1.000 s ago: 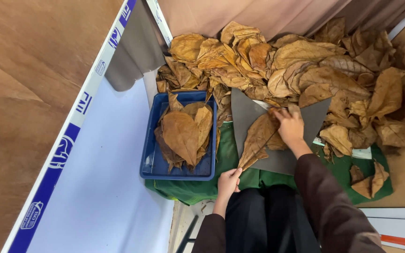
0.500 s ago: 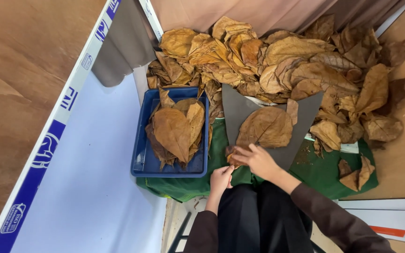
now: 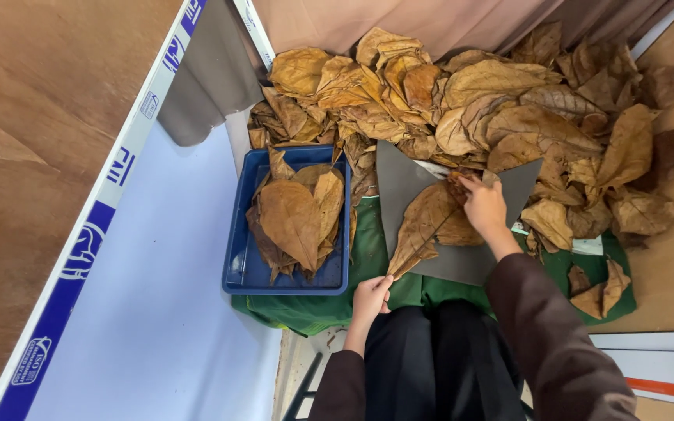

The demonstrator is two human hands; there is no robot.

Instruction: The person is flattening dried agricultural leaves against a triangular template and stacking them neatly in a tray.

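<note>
A heap of dried brown leaves (image 3: 509,101) is spread across the far side of a green cloth (image 3: 368,257). Beside it, a blue tray (image 3: 243,265) is filled with flattened leaves. On a grey board (image 3: 399,183), one large leaf (image 3: 427,226) is pressed at its upper end by the right hand (image 3: 484,206), fingers flat, while its stem tip is pinched by the left hand (image 3: 372,296).

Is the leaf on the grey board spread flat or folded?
Spread flat: the leaf lies open along the grey board, right hand pressing its top, left hand at its stem tip.
</note>
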